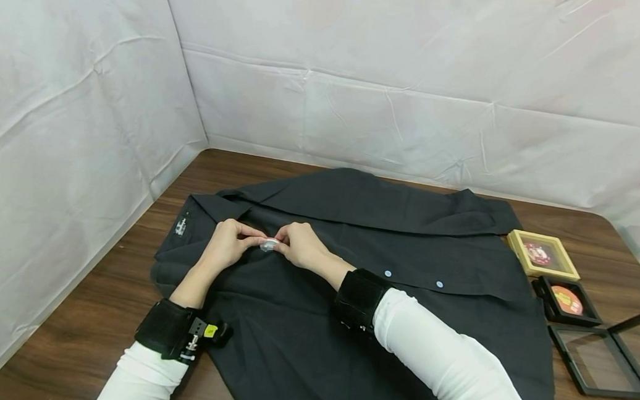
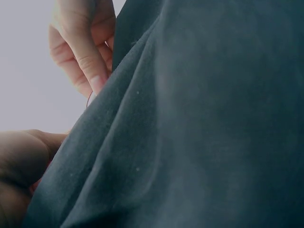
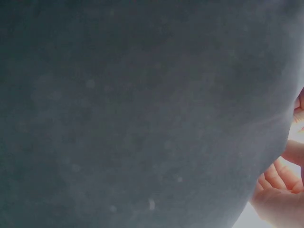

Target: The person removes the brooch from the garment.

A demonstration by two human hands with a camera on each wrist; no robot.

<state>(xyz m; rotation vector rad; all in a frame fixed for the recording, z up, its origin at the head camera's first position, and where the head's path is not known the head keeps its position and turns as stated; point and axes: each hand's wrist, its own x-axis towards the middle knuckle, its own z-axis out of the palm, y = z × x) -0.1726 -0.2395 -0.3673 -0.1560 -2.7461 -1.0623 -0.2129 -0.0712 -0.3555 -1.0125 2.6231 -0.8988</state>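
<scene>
A black shirt (image 1: 300,322) lies spread over the table, its collar to the left with a white label (image 1: 181,226). Above its front, my left hand (image 1: 226,243) and right hand (image 1: 302,247) pinch a small round badge (image 1: 269,245) between thumbs and fingers, one from each side. The badge shows a silvery face and a red edge; whether its pin is in the cloth cannot be seen. In the left wrist view, dark cloth hides most of the badge, leaving a thin rim (image 2: 90,99) beside a fingertip. Cloth fills most of the right wrist view.
On the right stand a yellow display box (image 1: 557,266) with a red badge and a black box (image 1: 552,309) holding an orange badge. Nearer lies an opened black clear-windowed case (image 1: 581,373). White sheeting (image 1: 359,122) hangs behind and left of the wooden table (image 1: 89,308).
</scene>
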